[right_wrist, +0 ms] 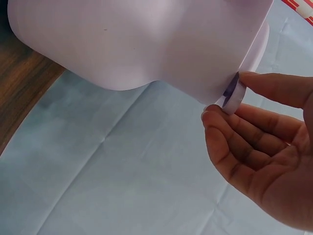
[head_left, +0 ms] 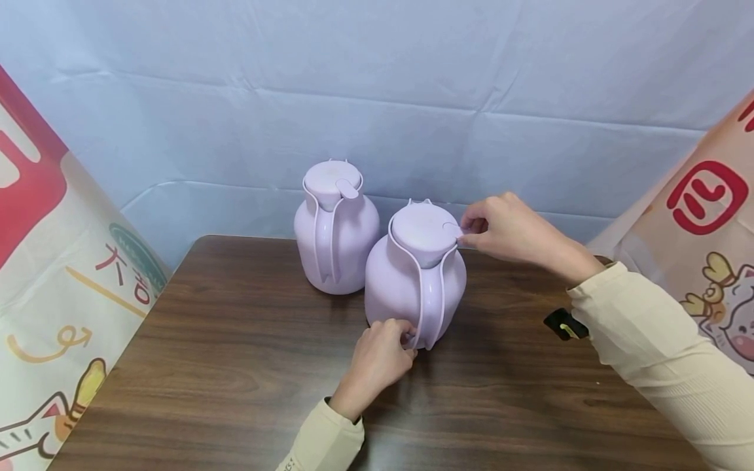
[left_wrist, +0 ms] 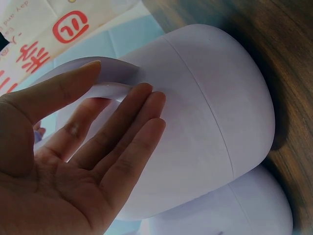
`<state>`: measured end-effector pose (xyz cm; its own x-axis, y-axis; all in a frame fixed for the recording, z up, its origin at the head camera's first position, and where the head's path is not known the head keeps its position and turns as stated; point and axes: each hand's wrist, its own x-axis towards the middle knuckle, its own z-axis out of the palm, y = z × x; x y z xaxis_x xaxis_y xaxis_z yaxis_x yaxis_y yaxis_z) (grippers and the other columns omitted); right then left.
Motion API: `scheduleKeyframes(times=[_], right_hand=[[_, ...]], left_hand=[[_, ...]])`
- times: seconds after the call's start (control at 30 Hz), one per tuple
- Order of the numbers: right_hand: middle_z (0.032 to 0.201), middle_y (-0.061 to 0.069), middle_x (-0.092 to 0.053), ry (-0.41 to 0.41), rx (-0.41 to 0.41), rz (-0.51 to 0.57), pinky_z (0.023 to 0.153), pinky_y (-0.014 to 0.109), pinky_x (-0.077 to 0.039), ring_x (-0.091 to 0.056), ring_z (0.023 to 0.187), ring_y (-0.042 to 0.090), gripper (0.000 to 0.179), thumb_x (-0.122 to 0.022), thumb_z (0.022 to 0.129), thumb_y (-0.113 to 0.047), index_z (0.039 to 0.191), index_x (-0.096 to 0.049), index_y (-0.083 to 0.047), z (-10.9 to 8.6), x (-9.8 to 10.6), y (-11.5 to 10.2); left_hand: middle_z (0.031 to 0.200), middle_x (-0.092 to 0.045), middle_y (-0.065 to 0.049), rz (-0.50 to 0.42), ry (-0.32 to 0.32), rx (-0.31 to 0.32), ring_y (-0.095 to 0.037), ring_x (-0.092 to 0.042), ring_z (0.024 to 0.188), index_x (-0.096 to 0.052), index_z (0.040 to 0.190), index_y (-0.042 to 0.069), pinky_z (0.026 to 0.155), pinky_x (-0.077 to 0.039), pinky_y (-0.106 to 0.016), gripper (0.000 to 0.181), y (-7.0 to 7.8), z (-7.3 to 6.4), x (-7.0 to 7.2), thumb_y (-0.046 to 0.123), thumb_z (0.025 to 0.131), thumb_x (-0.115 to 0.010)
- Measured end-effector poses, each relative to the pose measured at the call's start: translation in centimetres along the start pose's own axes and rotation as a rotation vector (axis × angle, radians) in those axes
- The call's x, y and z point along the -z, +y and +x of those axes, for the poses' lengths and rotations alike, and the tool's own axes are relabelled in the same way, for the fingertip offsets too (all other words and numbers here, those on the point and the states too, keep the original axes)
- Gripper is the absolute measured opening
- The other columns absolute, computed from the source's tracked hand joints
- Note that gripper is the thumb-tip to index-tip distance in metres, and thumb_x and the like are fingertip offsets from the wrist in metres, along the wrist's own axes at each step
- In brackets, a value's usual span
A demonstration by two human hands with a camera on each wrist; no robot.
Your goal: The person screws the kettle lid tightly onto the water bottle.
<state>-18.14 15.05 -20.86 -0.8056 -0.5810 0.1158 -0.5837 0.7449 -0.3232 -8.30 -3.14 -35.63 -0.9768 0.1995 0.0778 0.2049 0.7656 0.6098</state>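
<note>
Two matching lilac thermos jugs with round lids stand upright side by side. My hands are at the nearer jug (head_left: 391, 294), whose lid (head_left: 421, 229) is on. At the lower end of its handle (head_left: 432, 301), my left hand (head_left: 383, 353) pinches it between thumb and index finger; the other fingers lie extended beside the jug's body (left_wrist: 195, 112). My right hand (head_left: 506, 229) pinches a small tab (right_wrist: 234, 98) at the lid's right edge with thumb and fingertips. The farther jug (head_left: 359, 242), its lid tab (head_left: 347, 189) pointing toward the front right, is just behind on the left.
The jugs stand on a brown wooden table (head_left: 247, 366) near its back edge. Behind hangs a pale blue cloth (head_left: 377, 78). Printed cloths hang at the left (head_left: 71, 261) and right (head_left: 718, 261). A small black item (head_left: 565, 325) shows beside the right sleeve.
</note>
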Motion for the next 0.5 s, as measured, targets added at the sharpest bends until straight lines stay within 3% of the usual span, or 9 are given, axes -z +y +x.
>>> scheduleKeyframes(times=[0.5], right_hand=[[0.060,-0.003,-0.056,0.028,-0.011,-0.025,0.056,0.030,-0.040,-0.048,0.056,0.012,0.006,-0.066,0.075,-0.013,0.075,-0.067,-0.008,-0.04,-0.22,-0.44]], left_hand=[[0.066,-0.058,0.006,-0.010,-0.001,-0.004,-0.011,-0.051,0.057,-0.069,0.083,0.011,0.054,-0.041,-0.025,0.014,-0.02,0.07,-0.05,0.006,0.070,-0.072]])
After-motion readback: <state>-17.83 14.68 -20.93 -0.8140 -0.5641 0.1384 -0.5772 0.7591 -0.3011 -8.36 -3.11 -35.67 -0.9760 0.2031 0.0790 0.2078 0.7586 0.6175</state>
